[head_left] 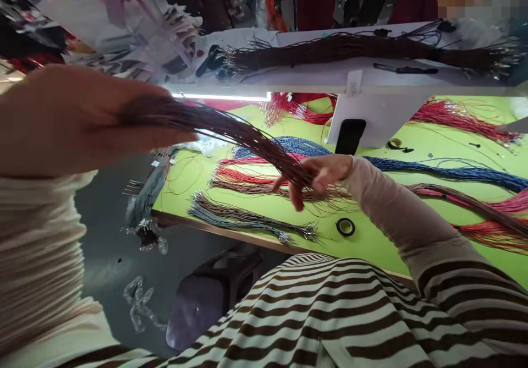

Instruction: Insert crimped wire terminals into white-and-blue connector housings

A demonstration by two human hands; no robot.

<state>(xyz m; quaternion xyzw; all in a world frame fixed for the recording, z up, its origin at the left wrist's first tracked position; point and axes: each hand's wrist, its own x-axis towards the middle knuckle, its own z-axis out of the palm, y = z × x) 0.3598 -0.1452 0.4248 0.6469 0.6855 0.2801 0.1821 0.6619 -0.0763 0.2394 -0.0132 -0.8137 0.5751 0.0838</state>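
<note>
A bundle of thin brown wires (243, 131) stretches slantwise between my two hands above the green table. My left hand (91, 117), raised at the left and a little blurred, is closed around its upper end. My right hand (315, 175) is around the lower part, with the thumb and fingers curled about the strands. Below the bundle lie blue wires (284, 147), red-orange wires (243, 175) and more brown wires (264, 188). Nearer the table's front edge rest shorter grey wires (231, 219) with bare or metal-tipped ends. A roll of black tape (345, 226) lies near my right forearm.
A shelf (313, 82) crosses above the table, carrying a thick dark wire bundle (350, 49). A phone (350, 136) leans against a white panel (379, 115). Grey wires (148, 195) hang off the table's left end. A stool (198, 307) stands on the floor.
</note>
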